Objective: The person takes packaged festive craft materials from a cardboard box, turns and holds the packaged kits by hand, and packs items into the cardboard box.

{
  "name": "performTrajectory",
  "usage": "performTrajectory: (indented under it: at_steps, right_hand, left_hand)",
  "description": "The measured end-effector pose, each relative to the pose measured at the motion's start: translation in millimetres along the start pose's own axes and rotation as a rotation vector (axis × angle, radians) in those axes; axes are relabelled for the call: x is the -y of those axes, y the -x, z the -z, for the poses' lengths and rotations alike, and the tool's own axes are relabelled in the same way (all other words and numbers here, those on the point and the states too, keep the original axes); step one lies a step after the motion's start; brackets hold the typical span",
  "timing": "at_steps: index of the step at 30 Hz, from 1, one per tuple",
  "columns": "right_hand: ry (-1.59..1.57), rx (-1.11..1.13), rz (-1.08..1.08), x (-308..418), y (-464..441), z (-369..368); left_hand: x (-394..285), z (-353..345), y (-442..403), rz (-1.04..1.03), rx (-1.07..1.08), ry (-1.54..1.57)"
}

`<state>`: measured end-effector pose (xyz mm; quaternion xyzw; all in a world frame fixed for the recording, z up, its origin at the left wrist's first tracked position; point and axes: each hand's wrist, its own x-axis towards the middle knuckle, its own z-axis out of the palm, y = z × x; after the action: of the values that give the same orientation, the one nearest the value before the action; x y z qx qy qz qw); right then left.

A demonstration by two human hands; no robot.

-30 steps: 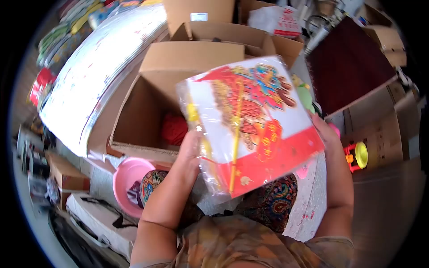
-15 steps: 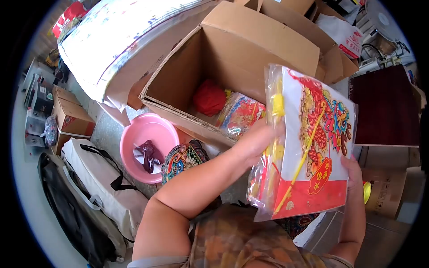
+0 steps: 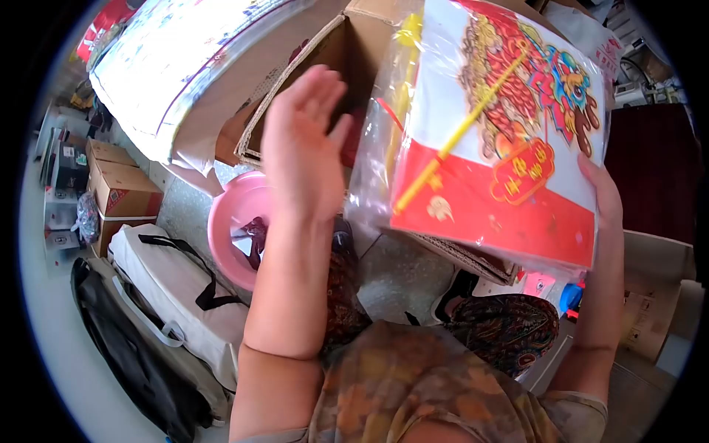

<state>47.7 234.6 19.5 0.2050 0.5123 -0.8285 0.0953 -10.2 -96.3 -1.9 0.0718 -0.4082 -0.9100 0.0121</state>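
Note:
A flat pack in clear plastic (image 3: 461, 177) is tilted up before me, printed red and white with a colourful dragon-like figure and gold writing. A yellow stick (image 3: 450, 148) lies slanted across its front. My right hand (image 3: 602, 188) grips the right edge of this pack, its thumb on the front and the other fingers mostly hidden behind. To the left of the pack, my left hand (image 3: 306, 144) is raised with its fingers stretched out, holding nothing. Behind both is an open cardboard box (image 3: 295, 81); the pack and hand cover most of its inside.
A pink basin (image 3: 229, 236) with a dark item in it stands on the floor at left. Nearby lie a white bag with black straps (image 3: 170, 277) and a black bag (image 3: 129, 354). Stacked cartons (image 3: 122, 181) stand farther left. A dark red panel (image 3: 653, 170) is at right.
My left hand has come away from the pack, moving left and opening. The pack has risen and come closer to my view, still in my right hand.

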Motion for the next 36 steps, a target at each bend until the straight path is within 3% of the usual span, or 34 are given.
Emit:
performTrajectory:
  at_steps: [2, 5, 9, 14, 21, 23, 29, 31, 36]
  right_hand:
    - [0.143, 0.095, 0.088, -3, -19, -2]
    - [0.112, 0.031, 0.053, -12, -32, -16]
    - [0.225, 0.039, 0.185, -25, -46, -33]
    - [0.635, -0.138, 0.181, -47, -58, -56]
    - [0.799, 0.051, 0.339, -115, -111, -75]
    - [0.912, 0.005, 0.326, -140, -135, -70]
    - [0.683, -0.109, 0.152, -195, -172, -65]
    - [0.375, -0.207, -0.002, -203, -166, -72]
    - [0.149, -0.246, -0.207, -233, -187, -60]
  left_hand:
    - [-10, 7, 3, -0.061, -0.024, 0.007]
    - [-14, 13, 6, -0.088, 0.008, 0.013]
    - [-19, 14, 8, -0.086, 0.048, 0.006]
    - [-24, 16, 13, -0.086, 0.075, 0.004]
    - [-26, 19, 18, -0.027, 0.128, 0.122]
    - [-26, 20, 17, -0.012, 0.142, 0.139]
    - [-27, 25, 16, 0.008, 0.181, 0.182]
    - [-27, 26, 16, 0.013, 0.176, 0.187]
    - [-22, 27, 16, 0.054, 0.239, 0.167]
